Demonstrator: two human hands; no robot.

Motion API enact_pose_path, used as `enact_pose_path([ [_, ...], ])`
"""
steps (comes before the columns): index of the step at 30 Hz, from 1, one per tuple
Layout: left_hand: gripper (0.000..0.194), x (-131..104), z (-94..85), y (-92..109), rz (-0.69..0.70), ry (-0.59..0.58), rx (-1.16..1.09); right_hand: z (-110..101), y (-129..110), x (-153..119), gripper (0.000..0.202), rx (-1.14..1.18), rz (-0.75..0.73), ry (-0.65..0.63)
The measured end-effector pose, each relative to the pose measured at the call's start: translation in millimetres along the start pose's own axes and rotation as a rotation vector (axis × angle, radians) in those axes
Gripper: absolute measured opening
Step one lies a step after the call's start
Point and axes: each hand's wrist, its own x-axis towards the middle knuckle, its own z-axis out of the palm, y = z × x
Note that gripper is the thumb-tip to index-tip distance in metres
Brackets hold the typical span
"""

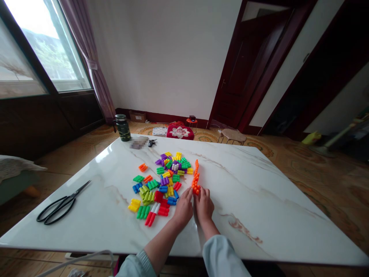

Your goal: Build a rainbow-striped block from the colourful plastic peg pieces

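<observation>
A narrow row of joined orange plastic blocks with rounded knobs stretches away from me on the table. My left hand closes on the near end of this row from the left side. From the right, my right hand grips the same end, thumb and fingers pressed together. The exact piece between the fingertips is partly hidden. Just left of my left hand lie loose bullet-shaped blocks in several colours, among them red blocks, blue blocks and green blocks.
Black-handled scissors lie on the white marble-look table at the left. A dark green flask stands at the far left corner, near a small bunch of keys. Beyond the table are a red stool and a round stool.
</observation>
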Motion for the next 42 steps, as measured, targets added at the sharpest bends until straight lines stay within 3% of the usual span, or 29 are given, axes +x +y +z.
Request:
enact_pose_path([
  [25,0.046,6,17.2,4,0.016,0.089,0.321,-5,-10,7,0.034,-0.085,0.077,-0.08],
  [32,0.049,3,12.3,9,-0.026,0.076,0.254,-2,-5,6,0.036,0.048,0.065,0.0],
  [34,0.055,-3,6.1,11,-0.015,0.059,0.192,0,1,1,0.037,0.167,0.054,0.088],
  [37,0.061,-7,-14.6,13,0.046,0.087,0.058,2,12,-14,0.02,0.242,0.006,0.18],
  [40,0.048,5,-57.2,4,0.093,0.151,0.014,2,16,-28,0.01,0.177,-0.18,0.067],
  [42,0.038,23,-97.2,-12,-0.004,0.242,0.072,-1,13,-34,0.015,0.097,-0.291,0.003],
])
